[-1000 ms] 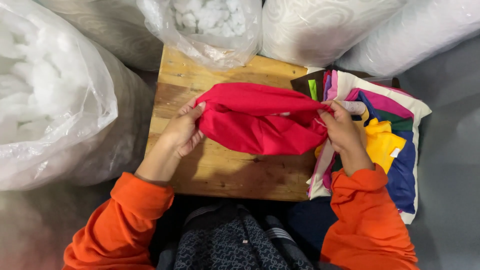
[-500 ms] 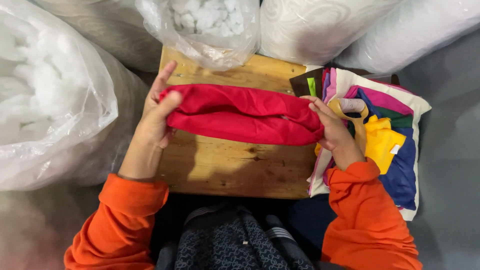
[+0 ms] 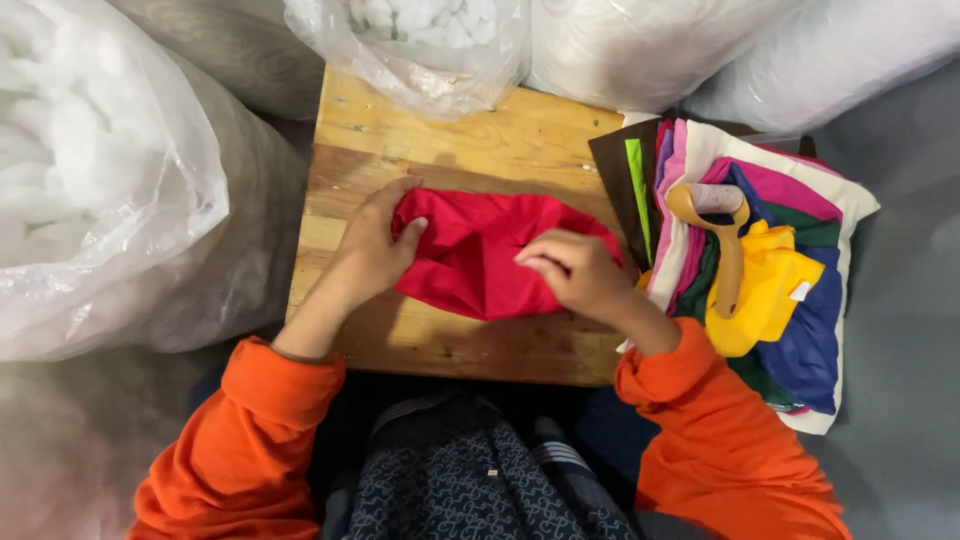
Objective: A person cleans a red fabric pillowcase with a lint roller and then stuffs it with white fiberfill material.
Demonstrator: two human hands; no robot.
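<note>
Both hands pinching red cloth lying on wooden board: left hand closing on its left edge, right hand gripping right fold; fabric stack sitting just right of right hand

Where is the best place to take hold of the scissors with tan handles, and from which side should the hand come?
Grip the tan handle loops, coming from above; they lie uppermost on the pile of coloured fabric, away from both hands, and the blades look tucked under yellow cloth.

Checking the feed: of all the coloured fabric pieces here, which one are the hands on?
The red fabric on the wooden board; both hands press it. The others lie stacked at the right, untouched.
</note>
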